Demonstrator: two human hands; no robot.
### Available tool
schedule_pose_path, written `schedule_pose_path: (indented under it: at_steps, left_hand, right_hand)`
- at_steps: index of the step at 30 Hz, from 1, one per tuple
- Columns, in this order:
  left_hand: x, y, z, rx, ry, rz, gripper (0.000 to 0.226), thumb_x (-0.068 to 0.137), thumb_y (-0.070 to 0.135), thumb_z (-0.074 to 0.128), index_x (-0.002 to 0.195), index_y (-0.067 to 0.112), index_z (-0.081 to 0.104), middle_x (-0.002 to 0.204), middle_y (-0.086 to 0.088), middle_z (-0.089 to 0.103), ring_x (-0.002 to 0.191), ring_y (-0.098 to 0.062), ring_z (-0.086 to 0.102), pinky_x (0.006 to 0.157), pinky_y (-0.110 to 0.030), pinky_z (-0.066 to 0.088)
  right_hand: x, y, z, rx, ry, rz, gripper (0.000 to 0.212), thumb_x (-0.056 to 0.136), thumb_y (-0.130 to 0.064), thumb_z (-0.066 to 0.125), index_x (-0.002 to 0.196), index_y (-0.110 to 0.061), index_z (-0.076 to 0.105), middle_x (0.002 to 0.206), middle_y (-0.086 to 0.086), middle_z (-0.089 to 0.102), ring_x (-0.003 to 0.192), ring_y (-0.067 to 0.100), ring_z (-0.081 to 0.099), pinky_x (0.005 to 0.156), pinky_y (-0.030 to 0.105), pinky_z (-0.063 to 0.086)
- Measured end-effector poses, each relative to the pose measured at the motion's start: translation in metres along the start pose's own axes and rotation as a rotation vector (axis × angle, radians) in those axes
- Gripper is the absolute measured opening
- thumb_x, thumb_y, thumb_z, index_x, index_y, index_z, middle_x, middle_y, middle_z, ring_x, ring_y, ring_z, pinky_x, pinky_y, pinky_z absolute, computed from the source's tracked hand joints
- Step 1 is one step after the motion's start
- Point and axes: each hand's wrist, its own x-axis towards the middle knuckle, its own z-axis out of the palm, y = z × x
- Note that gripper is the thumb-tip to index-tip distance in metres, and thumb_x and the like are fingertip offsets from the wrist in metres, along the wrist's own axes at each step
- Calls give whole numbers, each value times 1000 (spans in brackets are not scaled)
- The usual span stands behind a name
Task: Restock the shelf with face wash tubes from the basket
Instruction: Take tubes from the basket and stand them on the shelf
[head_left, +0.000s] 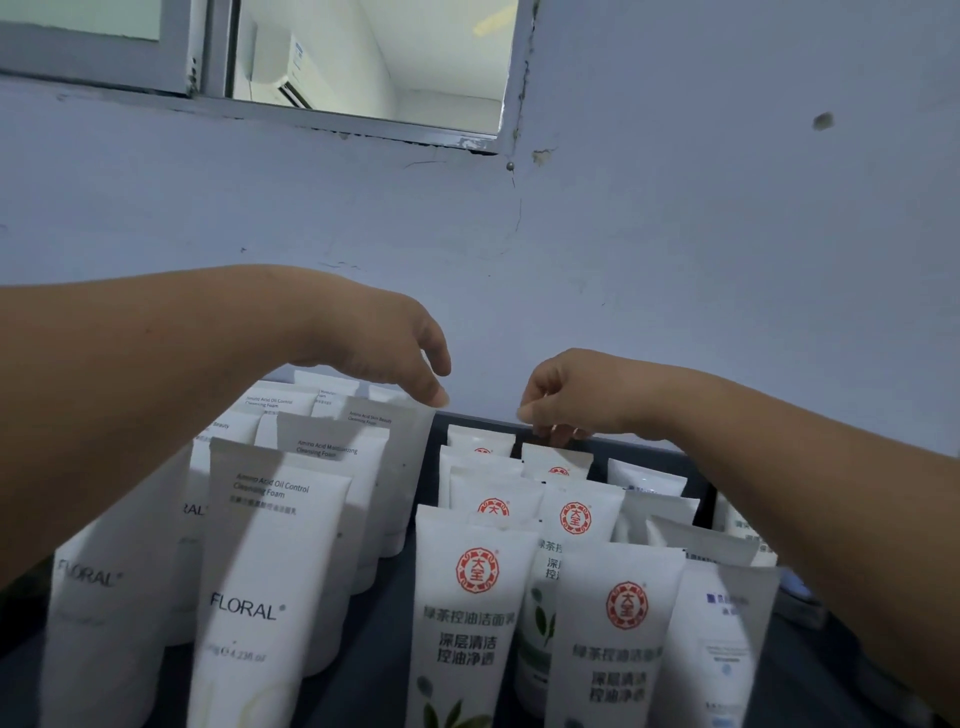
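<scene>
White face wash tubes stand upright in rows on a dark shelf (384, 613). The FLORAL tubes (270, 571) fill the left rows, and tubes with a red round logo (467, 597) fill the middle rows. My left hand (389, 343) hangs over the back of the FLORAL rows with loose fingers, its fingertips at the top of the rearmost tall tube (410, 441). My right hand (571, 395) has curled fingers that pinch the top edge of the rearmost red-logo tube (558, 462). The basket is out of view.
Plain white tubes with blue print (717, 634) stand in the right rows. A dark rim (644, 449) closes the shelf at the back, against a pale wall (675, 234). A window frame (363, 124) sits high above. A narrow dark gap separates the FLORAL rows from the red-logo rows.
</scene>
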Motion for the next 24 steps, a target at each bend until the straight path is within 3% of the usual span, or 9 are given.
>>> schedule_pose_path:
  at_steps: [2,4,8,13,17,20,24]
  left_hand:
    - [-4,3,0,-4,11,21,26,79,41,73,103,36,65,113,11,63,108,-14,57,103,-37,41]
    - [-9,9,0,-11,22,71,13,79,37,73,89,29,70,93,12,67,92,-10,59,90,-30,45]
    - [-23,26,5,-5,-47,125,12,78,34,74,76,22,72,64,13,60,61,-2,51,67,-24,42]
    - [-35,44,14,16,-103,121,13,76,34,76,76,21,73,75,7,66,75,-7,58,81,-27,46]
    - [-40,48,21,100,-129,125,11,75,33,77,81,24,74,85,7,71,87,-11,63,82,-23,47]
    - [-41,50,29,180,-117,129,9,78,31,76,81,28,68,78,16,65,77,-4,58,71,-19,45]
    - [-40,50,35,284,-74,163,8,83,25,70,81,25,63,73,14,59,61,-2,51,57,-16,39]
  right_hand:
    - [-14,3,-13,37,11,-1,16,90,-27,66,89,-11,64,85,1,70,74,12,65,77,29,53]
    - [-30,4,-24,84,12,-36,16,88,-26,69,83,-12,63,78,-1,68,74,11,63,78,28,52]
    - [-60,-3,-28,65,-110,-93,17,82,-30,73,80,-14,67,73,-2,67,72,11,60,79,30,50]
    - [-72,-7,-14,-79,-120,-76,22,75,-36,79,88,-19,73,92,2,74,91,20,67,93,38,50]
    - [-73,-5,-5,-112,-108,-45,22,77,-31,79,92,-17,71,87,2,70,77,15,57,76,31,48]
    - [-74,-4,-1,-132,-83,-51,15,81,-24,76,92,-15,70,80,-3,64,72,15,53,71,29,45]
    - [-75,-5,1,-159,-52,-60,12,83,-22,74,91,-14,70,77,-4,63,70,15,53,69,29,45]
